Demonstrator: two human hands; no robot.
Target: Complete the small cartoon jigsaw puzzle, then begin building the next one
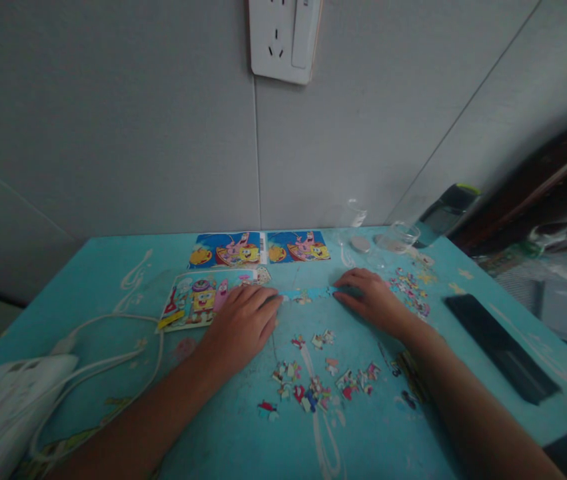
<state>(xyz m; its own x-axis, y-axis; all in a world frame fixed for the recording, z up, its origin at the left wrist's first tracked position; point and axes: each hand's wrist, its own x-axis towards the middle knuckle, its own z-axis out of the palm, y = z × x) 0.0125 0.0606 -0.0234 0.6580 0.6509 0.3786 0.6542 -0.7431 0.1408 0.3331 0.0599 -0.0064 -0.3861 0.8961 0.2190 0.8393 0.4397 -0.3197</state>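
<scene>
fingers of the left hand [240, 323] flat and spread, tips pressing one end of the joined strip of blue puzzle pieces [308, 293]; right hand [370, 298] likewise flat, gripping nothing, on the strip's other end. strip just beside the cartoon reference card [196, 300]. risk, as judged: uneven pressing could buckle the strip apart or sweep the loose puzzle pieces [313, 387] nearer the body.

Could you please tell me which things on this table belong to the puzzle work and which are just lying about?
In use: left hand, right hand, joined strip of pieces, loose puzzle pieces, cartoon reference cards.
Lying about: power strip, dark phone, glass jar.
</scene>
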